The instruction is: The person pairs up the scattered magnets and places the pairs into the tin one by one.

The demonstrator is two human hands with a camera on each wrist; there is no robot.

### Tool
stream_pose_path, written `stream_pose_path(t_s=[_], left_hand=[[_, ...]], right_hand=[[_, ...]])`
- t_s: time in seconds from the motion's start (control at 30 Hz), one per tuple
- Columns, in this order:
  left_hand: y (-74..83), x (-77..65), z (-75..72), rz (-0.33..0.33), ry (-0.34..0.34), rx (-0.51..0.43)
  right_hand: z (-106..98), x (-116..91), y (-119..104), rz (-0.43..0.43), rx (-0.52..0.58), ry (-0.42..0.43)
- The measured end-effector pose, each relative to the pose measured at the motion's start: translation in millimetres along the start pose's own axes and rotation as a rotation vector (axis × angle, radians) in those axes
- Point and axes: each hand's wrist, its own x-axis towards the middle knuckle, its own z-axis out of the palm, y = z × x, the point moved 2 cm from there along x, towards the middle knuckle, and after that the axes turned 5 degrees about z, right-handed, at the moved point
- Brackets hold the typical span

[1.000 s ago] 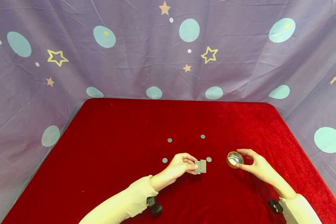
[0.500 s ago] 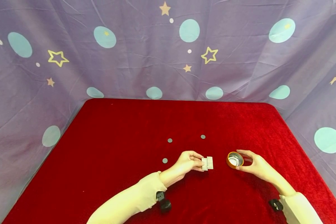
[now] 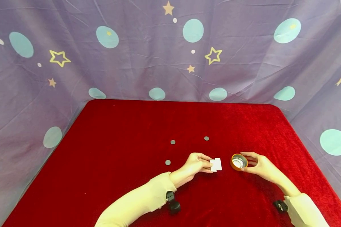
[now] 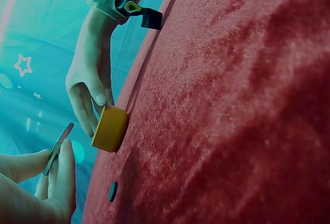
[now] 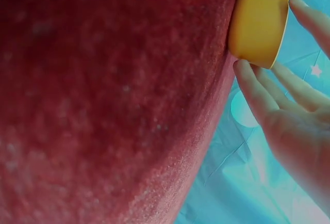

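Observation:
My left hand pinches two thin, pale rectangular plates, overlapped and offset, between thumb and fingers. They are held above the cloth just left of a small orange bowl with a shiny metal inside. Seen edge-on in the left wrist view, the plates look slim and stay apart from the bowl. My right hand holds that bowl by its rim from the right, thumb on one side and fingers on the other. In the right wrist view the bowl stands on the cloth.
Small grey discs lie on the red cloth: one at the back, one left of it, one nearer. The left wrist view shows a disc near the bowl. A purple patterned curtain surrounds the table.
My left hand has moved right with the plates, closer to the bowl; the disc near it has gone from sight in the head view. My right hand and the bowl have stayed put.

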Motion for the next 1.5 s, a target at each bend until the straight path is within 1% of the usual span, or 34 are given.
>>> stream_pose_path(t_s=[0.17,0.27,0.5,0.63,0.77,0.8,0.9,1.0,1.03,1.07,1.3,1.5], left_hand=[[1.0,1.4,4.8,-0.002,-0.003,-0.018],[0.7,3.3,7.9,-0.005,0.007,-0.028],[-3.8,13.1,15.9,-0.023,0.028,-0.053],[-4.3,16.5,20.9,-0.030,0.036,-0.053],[-4.3,19.3,24.9,-0.018,0.029,-0.050],[-5.0,20.4,25.5,0.004,0.012,-0.053],[-5.9,23.5,29.4,0.017,0.004,-0.059],[-6.8,26.9,33.8,0.010,0.017,-0.068],[-6.4,27.7,35.7,-0.009,0.032,-0.065],[-6.3,28.5,37.0,-0.011,0.038,-0.064],[-8.2,32.9,43.7,-0.021,0.066,-0.067],[-13.7,39.3,49.0,-0.020,0.078,-0.088]], right_hand=[[-0.3,0.9,0.9,0.001,-0.003,0.003],[-0.2,1.1,1.2,-0.010,-0.010,0.006],[-0.5,0.2,2.0,-0.040,-0.014,0.003],[-0.4,0.4,1.7,-0.050,-0.022,0.007],[-0.7,1.5,1.3,-0.032,-0.027,0.011],[-0.8,1.6,1.3,-0.027,-0.028,0.006],[-1.2,1.8,2.0,0.001,-0.030,-0.007],[-1.2,1.9,2.8,0.025,-0.022,-0.012],[-1.3,2.1,3.0,0.031,-0.020,-0.012],[-1.3,2.1,2.9,0.032,-0.020,-0.013],[-1.7,2.2,2.0,0.022,-0.007,-0.033],[-1.7,2.4,1.6,0.034,-0.014,-0.025]])
